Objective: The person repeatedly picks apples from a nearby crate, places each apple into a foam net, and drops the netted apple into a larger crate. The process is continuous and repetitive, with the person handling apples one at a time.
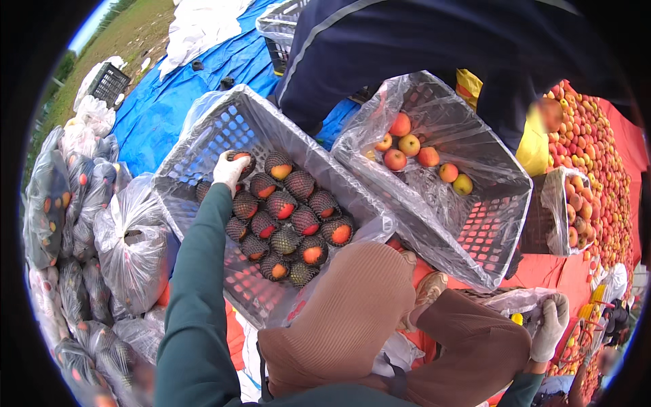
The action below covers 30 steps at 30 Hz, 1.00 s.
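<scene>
My left hand, in a white glove, grips an apple in a black foam net at the far left part of a plastic-lined crate. Below and right of it, several more netted apples lie close together in that crate. Off to the lower right, my right hand, also gloved in white, has its fingers curled beside a crumpled clear plastic liner. What those fingers hold, if anything, cannot be made out.
A second lined crate with several bare apples stands right of the first. Another person in dark clothing bends over it. Full plastic bags are stacked on my left. A large apple heap lies at far right. A blue tarp covers ground ahead.
</scene>
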Each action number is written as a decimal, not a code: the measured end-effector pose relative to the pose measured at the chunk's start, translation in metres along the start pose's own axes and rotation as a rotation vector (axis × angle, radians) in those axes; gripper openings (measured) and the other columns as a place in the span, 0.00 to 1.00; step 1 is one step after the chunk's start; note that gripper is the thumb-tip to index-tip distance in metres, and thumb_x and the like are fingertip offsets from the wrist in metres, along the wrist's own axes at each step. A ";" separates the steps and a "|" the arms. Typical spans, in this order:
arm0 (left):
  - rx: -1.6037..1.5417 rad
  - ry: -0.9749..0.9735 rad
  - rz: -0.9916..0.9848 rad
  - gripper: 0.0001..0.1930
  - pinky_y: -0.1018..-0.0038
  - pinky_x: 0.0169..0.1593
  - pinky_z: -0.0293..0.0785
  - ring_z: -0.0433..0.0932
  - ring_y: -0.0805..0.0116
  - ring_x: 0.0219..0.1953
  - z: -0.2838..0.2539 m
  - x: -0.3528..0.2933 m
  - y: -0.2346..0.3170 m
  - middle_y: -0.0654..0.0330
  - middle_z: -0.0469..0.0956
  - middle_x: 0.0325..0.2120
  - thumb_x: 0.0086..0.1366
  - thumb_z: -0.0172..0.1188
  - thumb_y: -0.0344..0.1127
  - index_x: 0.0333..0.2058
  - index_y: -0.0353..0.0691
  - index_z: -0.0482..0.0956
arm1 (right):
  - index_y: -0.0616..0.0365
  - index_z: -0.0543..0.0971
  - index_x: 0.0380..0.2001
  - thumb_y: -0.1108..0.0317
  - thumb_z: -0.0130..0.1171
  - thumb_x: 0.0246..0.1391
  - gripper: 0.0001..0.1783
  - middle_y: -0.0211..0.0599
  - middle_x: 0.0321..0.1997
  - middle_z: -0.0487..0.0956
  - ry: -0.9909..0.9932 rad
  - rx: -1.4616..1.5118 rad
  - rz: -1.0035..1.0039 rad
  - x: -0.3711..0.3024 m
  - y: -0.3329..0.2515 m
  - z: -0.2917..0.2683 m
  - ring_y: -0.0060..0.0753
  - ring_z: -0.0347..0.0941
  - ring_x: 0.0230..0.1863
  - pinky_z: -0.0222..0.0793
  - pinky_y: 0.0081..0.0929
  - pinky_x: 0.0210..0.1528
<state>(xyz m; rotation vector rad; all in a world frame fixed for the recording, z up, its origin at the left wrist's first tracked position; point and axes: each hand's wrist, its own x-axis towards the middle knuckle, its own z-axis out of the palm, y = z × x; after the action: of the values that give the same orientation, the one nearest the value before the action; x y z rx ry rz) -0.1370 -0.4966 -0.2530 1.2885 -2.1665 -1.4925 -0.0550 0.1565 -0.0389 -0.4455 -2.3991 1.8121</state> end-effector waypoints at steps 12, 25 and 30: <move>1.167 -0.086 0.325 0.36 0.60 0.54 0.62 0.64 0.45 0.53 -0.007 0.173 -0.145 0.43 0.65 0.52 0.54 0.54 0.55 0.59 0.50 0.56 | 0.58 0.72 0.30 0.67 0.51 0.52 0.06 0.29 0.24 0.74 0.610 -0.143 0.348 -0.027 0.142 -0.204 0.18 0.70 0.20 0.64 0.14 0.21; 0.275 -0.622 0.624 0.16 0.73 0.53 0.64 0.70 0.65 0.48 0.024 -0.048 0.064 0.54 0.70 0.47 0.66 0.45 0.34 0.49 0.30 0.69 | 0.62 0.72 0.41 0.72 0.53 0.47 0.15 0.35 0.33 0.75 0.870 -0.062 0.476 -0.073 0.247 -0.244 0.26 0.74 0.27 0.70 0.20 0.24; 0.154 -0.702 0.791 0.13 0.74 0.51 0.65 0.70 0.69 0.45 0.062 -0.216 0.154 0.55 0.71 0.42 0.65 0.42 0.28 0.44 0.30 0.70 | 0.64 0.72 0.46 0.62 0.58 0.45 0.25 0.38 0.40 0.76 0.807 -0.110 0.409 -0.016 0.271 -0.244 0.26 0.72 0.33 0.69 0.22 0.31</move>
<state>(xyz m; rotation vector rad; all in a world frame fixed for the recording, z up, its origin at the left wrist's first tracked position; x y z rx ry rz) -0.1282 -0.2777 -0.0907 -0.1963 -2.7271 -1.5309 0.0684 0.4445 -0.2265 -1.4377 -1.9021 1.2282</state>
